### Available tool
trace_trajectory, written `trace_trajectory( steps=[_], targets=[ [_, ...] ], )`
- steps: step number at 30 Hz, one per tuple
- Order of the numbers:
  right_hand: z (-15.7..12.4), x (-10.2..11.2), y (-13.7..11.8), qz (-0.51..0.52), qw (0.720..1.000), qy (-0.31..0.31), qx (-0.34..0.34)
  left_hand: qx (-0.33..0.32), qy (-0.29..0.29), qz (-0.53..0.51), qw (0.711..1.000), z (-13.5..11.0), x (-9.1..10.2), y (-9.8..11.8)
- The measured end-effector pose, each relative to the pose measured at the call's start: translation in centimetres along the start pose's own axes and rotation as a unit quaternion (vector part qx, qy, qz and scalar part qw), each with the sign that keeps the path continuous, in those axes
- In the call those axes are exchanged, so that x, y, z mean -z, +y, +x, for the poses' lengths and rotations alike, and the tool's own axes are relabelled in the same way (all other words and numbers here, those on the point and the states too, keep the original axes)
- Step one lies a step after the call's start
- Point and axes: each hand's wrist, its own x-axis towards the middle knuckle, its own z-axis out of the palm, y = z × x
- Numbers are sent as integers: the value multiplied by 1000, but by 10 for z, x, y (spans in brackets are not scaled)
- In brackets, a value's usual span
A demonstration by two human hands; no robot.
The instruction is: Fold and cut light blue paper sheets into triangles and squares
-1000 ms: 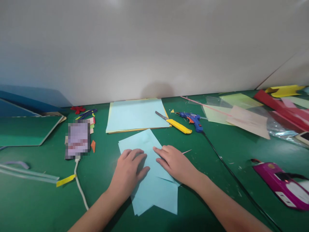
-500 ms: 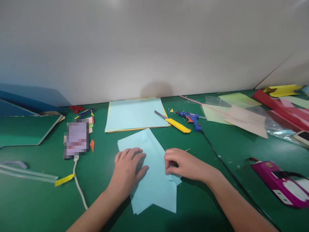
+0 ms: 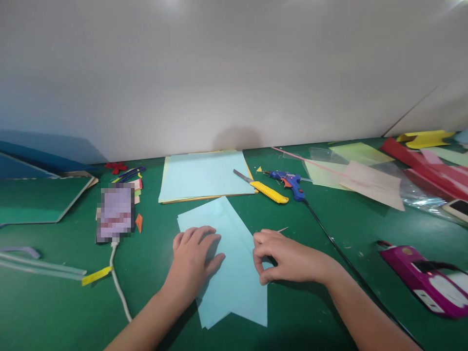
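Observation:
A folded light blue paper (image 3: 234,278) lies on the green table (image 3: 329,219) in front of me. My left hand (image 3: 193,258) rests flat on its left part, fingers stretched out, pressing it down. My right hand (image 3: 285,256) is curled at the paper's right edge, thumb and fingers pinching a flap of the blue sheet there. Behind the folded piece sits a stack of light blue and yellow sheets (image 3: 204,175).
A yellow utility knife (image 3: 265,189) and a blue glue gun (image 3: 290,181) with a black cord lie behind my right hand. A blurred phone (image 3: 116,212) with a white cable is at left. Coloured papers (image 3: 365,178) and a magenta device (image 3: 427,280) sit at right.
My right hand slid from lying flat on the paper to its right edge and curled into a pinch on the flap. The left hand stayed in place.

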Motion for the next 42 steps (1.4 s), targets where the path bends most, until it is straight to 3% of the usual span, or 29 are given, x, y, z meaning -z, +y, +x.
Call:
trace_trajectory(
  steps=[4, 8, 12, 18, 24, 31, 38, 42],
  targets=[
    [10, -5, -2, 15, 997, 79, 16, 6, -9, 6, 1000, 1, 0, 0],
    [32, -7, -6, -55, 987, 148, 37, 7, -20, 8, 1000, 2, 1, 0],
    [63, 4, -6, -170, 967, 180, 50, 3, -16, 10, 1000, 2, 1, 1],
    [107, 21, -10, -207, 953, 220, 36, 5, -13, 10, 1000, 1, -1, 1],
    [126, 20, -17, -233, 937, 258, -6, 13, -20, 10, 1000, 1, 0, 2],
    [115, 15, -14, -232, 939, 255, 1, 14, -15, 11, 1000, 1, 1, 3],
    [65, 0, 2, -194, 956, 214, 45, 22, -15, -2, 1000, 1, 2, 4],
    [41, -8, 7, -123, 964, 230, 45, 21, -13, 2, 1000, 0, 1, 2]
  ],
)
